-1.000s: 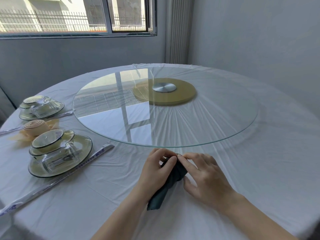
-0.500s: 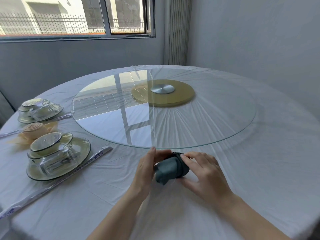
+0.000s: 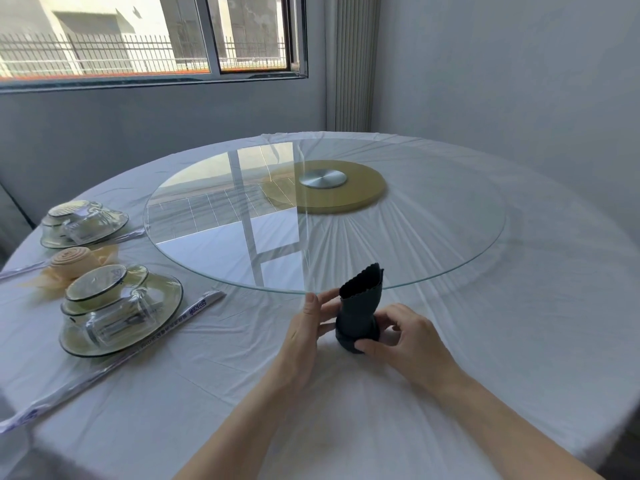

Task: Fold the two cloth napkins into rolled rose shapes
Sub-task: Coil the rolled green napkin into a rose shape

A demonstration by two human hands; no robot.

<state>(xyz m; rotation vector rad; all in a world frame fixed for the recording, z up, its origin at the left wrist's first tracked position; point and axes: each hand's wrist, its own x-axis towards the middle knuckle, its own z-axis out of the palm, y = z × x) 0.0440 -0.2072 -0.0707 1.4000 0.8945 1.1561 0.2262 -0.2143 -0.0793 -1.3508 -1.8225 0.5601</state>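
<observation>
Between your two hands, the dark napkin [image 3: 362,306] now stands upright on the table [image 3: 207,358]. One second ago it hung as a loose strip from your fingertips, and half a second ago it lay as a sideways roll. Treat the rolling as complete; the shaping of the petals and tail appears to remain. Your right hand [image 3: 405,334] pinches the rolled base between thumb and fingers. Your left hand [image 3: 308,327] does not clench: its fingers bear against the side of the roll, with the thumb clear. The scalloped free end flares above both hands. Count two napkins: the one in the grip, and one beige napkin [image 3: 74,259] well to its left, already a finished rose. Also count two place settings [image 3: 121,313], two wrapped chopstick packets [image 3: 194,308] and one glass turntable [image 3: 346,237] just beyond the grip.
</observation>
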